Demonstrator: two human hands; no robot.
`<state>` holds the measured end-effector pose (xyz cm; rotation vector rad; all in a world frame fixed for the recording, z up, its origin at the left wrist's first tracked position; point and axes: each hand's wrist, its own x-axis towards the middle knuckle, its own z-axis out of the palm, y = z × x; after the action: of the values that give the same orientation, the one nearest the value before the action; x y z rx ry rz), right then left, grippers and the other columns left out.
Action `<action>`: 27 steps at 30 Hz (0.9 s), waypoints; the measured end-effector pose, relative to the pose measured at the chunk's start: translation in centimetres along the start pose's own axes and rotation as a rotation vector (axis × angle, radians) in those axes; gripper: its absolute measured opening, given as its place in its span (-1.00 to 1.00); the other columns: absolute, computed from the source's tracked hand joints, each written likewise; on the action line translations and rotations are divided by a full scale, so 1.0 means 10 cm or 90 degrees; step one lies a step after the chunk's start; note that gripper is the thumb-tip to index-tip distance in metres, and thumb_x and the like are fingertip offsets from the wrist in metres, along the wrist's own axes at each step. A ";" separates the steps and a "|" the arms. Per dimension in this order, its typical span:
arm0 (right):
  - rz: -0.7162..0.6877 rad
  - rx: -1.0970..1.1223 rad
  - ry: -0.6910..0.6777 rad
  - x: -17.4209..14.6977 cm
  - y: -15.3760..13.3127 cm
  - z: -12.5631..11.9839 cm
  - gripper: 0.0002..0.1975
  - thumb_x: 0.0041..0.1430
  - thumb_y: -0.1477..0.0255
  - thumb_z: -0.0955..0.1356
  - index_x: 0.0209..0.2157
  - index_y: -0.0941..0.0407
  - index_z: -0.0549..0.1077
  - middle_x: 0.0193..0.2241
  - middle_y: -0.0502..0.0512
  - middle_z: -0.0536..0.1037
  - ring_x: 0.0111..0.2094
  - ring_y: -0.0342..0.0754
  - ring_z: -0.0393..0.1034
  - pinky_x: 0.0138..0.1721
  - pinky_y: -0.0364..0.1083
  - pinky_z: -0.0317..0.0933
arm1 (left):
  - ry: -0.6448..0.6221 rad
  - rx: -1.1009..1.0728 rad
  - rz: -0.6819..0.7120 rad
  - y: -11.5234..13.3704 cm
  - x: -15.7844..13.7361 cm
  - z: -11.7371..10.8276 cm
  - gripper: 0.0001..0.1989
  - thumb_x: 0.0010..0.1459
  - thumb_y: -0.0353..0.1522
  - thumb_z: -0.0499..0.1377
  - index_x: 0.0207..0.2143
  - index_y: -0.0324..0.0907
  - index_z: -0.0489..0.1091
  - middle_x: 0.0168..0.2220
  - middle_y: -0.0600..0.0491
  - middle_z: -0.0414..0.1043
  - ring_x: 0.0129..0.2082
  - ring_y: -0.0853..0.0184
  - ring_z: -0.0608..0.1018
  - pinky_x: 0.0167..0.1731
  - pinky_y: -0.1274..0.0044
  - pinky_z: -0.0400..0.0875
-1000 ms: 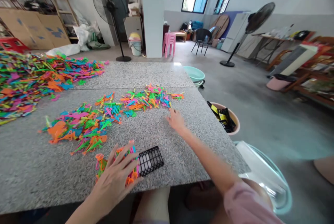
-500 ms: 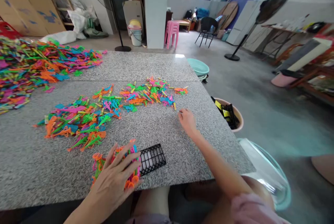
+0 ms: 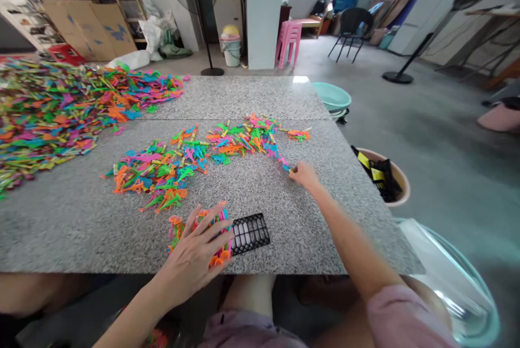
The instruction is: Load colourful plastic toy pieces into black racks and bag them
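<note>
My left hand (image 3: 199,245) lies with fingers spread over a bunch of bright plastic pieces (image 3: 176,226), orange, green, pink and blue, several with round orange cup ends. These pieces cover one end of a black plastic grid rack (image 3: 252,233); its other end shows bare slots. My right hand (image 3: 305,175) is closed in a pinch on a small blue and yellow plastic piece (image 3: 286,168) at the near end of a loose heap (image 3: 244,137). The piece's exact kind is too small to make out.
Another loose heap (image 3: 154,172) lies left of centre, and a much larger pile (image 3: 60,120) fills the far left of the speckled stone table (image 3: 260,185). Beside the right edge stand a pink basin (image 3: 402,185) with black items and a turquoise basin (image 3: 333,96).
My right hand has closed on a small plastic piece at the heap's near end. My left hand stays over the rack. The view has shifted left.
</note>
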<state>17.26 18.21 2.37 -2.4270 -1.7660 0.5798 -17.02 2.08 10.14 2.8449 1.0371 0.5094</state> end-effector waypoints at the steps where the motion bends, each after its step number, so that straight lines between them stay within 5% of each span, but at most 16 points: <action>1: -0.009 -0.014 0.002 -0.07 0.02 -0.01 -0.85 0.04 0.48 0.41 -0.34 0.23 0.60 -0.36 0.24 0.64 -0.22 0.06 0.55 -0.30 -0.18 0.28 | 0.006 -0.013 -0.006 0.00 0.00 0.01 -0.74 0.30 -0.16 0.13 -0.08 -0.05 0.48 0.04 0.11 0.50 0.31 0.16 0.21 0.37 0.24 -0.46; 5: -0.011 0.015 -0.024 -0.33 0.02 -0.10 -0.82 0.02 0.54 0.39 -0.28 0.26 0.54 -0.44 0.21 0.61 -0.37 0.02 0.54 -0.37 -0.17 0.28 | 0.021 -0.057 -0.034 -0.01 -0.03 0.06 -0.74 0.28 -0.15 0.15 -0.08 -0.02 0.49 0.04 0.12 0.50 0.32 0.15 0.20 0.38 0.23 -0.40; 8: -0.056 0.255 -0.098 -0.60 -0.06 -0.03 -0.87 0.10 0.55 0.31 -0.29 0.21 0.46 -0.54 0.05 0.53 -0.57 -0.11 0.44 -0.48 -0.19 0.26 | 0.017 -0.066 -0.044 0.00 -0.05 0.05 -0.74 0.28 -0.14 0.15 -0.08 -0.02 0.49 0.04 0.12 0.50 0.30 0.15 0.23 0.38 0.22 -0.37; 13: -0.216 0.647 -0.329 -1.17 -0.39 0.46 -0.92 0.14 0.41 0.33 -0.38 0.14 0.39 -0.53 -0.01 0.51 -0.53 -0.13 0.42 -0.46 -0.16 0.33 | -0.005 -0.051 -0.042 0.02 -0.02 0.01 -0.73 0.31 -0.16 0.13 -0.04 -0.04 0.48 0.05 0.08 0.49 0.32 0.12 0.20 0.37 0.18 -0.31; 19: -0.306 0.529 -0.087 -1.46 -0.94 0.80 -0.89 -0.04 0.56 0.40 -0.40 0.12 0.49 -0.40 0.02 0.58 -0.34 -0.08 0.48 -0.23 -0.14 0.31 | -0.001 -0.057 -0.048 0.03 -0.01 -0.01 -0.74 0.31 -0.17 0.12 -0.05 -0.02 0.48 0.08 0.09 0.48 0.31 0.10 0.22 0.35 0.17 -0.24; 27: -0.464 0.350 -0.119 -1.40 -1.08 0.74 -0.84 0.00 0.63 0.36 -0.36 0.14 0.52 -0.45 -0.01 0.57 -0.40 -0.13 0.43 -0.34 -0.21 0.18 | 0.023 -0.065 -0.049 0.04 -0.01 0.01 -0.77 0.30 -0.18 0.13 -0.08 -0.03 0.48 0.05 0.07 0.48 0.28 0.09 0.26 0.35 0.14 -0.20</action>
<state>1.27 7.64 2.18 -1.2917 -2.0229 1.0249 -16.83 1.74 10.05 2.7060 1.0881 0.5912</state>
